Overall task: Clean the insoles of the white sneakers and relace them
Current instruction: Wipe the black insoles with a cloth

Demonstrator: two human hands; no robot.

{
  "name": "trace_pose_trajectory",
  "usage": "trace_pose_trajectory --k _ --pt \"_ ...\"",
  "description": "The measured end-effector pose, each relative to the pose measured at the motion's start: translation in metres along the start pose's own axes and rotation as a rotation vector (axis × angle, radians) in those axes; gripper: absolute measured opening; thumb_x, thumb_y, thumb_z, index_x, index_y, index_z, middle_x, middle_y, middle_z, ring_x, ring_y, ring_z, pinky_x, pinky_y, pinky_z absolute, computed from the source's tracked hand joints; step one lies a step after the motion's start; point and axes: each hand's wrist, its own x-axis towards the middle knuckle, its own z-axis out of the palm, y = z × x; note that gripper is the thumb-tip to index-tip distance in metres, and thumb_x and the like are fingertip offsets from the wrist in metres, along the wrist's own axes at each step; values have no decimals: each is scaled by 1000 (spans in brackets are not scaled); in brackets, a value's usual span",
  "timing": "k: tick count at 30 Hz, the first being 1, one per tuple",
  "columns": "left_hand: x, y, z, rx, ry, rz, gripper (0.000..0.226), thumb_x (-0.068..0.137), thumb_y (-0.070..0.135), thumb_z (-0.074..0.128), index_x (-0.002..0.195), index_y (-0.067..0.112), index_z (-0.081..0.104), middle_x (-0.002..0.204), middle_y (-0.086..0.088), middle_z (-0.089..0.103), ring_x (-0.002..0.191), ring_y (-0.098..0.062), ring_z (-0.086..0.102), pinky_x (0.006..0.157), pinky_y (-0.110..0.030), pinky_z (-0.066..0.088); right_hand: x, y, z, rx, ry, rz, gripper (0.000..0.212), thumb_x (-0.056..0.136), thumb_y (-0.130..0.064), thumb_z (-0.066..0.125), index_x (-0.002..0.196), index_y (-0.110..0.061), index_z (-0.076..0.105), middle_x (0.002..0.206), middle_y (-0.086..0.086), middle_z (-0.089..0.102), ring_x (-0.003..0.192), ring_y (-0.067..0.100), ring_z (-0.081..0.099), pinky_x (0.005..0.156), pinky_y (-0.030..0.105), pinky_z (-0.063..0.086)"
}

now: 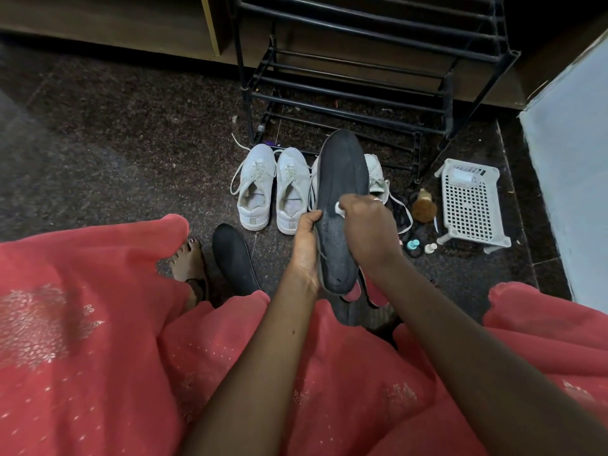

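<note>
Sneakers (pixel 274 187) left of basket (pixel 471 204)

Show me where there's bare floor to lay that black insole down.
The widest bare floor lies left of the white sneakers, beyond the pink garment. A smaller patch sits between the spare insole and the left hand. Right of the held insole it is crowded: laces, brush, small bottles, basket.

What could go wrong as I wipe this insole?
1. The left hand grips the held insole by one edge; its toe end juts out unsupported, so pressure from the right hand with the wipe may bend it or slip it loose.
2. The second insole lies on the floor beside the bare foot and could get stepped on.
3. The small bottles stand close to the right hand; a sweep might topple them.
</note>
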Motion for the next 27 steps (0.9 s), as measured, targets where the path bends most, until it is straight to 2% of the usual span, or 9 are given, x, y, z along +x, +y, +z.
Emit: trace_pose_trajectory --k 4,7,10,13,16,19,21,24,27 --pt "5 5 -8 -94 36 29 45 90 39 36 99 5 64 80 -13 69 68 -25 65 63 -28 56 -40 -16 -4 115 -42 78 18 62 9 57 59 -9 58 49 9 57 43 27 55 43 18 24" --pt "4 4 -15 -159 85 -3 51 88 42 38 111 2 60 95 -17 63 78 -30 61 68 -33 55 -80 -31 -13 137 -57 -74 16 64 -10 43 57 -15 56 51 0 55 43 20 52 39 25 31" --pt "4 -2 -14 -105 62 -5 45 90 38 36 100 3 63 84 -14 68 69 -25 65 64 -28 56 -64 -10 -1 129 -66 -68 10 60 -3 56 59 -12 57 52 4 57 44 22 55 38 20 34" --pt "2 -9 -3 -20 7 -19 37 90 30 36 94 6 63 70 -10 70 62 -21 67 63 -24 55 -15 14 17 53 -68 16 15 60 8 59 60 -7 57 52 12 57 44 26 57 37 22 37" --pt "-4 -15 0 -47 -60 -108 42 82 27 42 110 0 58 89 -18 69 72 -28 67 70 -33 57 36 32 27 26 -119 149 22 71 14 51 80 0 65 74 21 65 69 35 63 53 34 43" --pt "-6 -11 -4 -74 -108 -138 50 77 23 41 118 -1 55 102 -21 63 82 -33 64 74 -40 56 55 40 35 107 -134 290 34 84 8 44 106 -6 67 95 22 68 90 37 62 75 39 46" --pt "-4 -3 -9 -114 -139 -56 50 75 20 41 119 1 54 99 -18 64 81 -31 64 73 -37 57 40 29 35 199 -102 252 32 84 6 48 104 -7 70 92 19 71 86 36 64 78 37 47" --pt "9 5 -19 -158 -55 34 34 70 23 57 97 3 63 82 -13 69 74 -24 66 73 -28 56 -8 12 32 322 -107 95 26 76 4 55 90 -8 73 80 14 73 70 29 68 66 35 54" --pt "14 3 -27 -112 -3 20 72 66 40 74 122 -2 55 114 -21 63 101 -26 64 92 -34 52 -46 -2 23 382 -91 -77 19 65 2 56 71 -8 71 68 4 71 58 20 65 60 23 44"
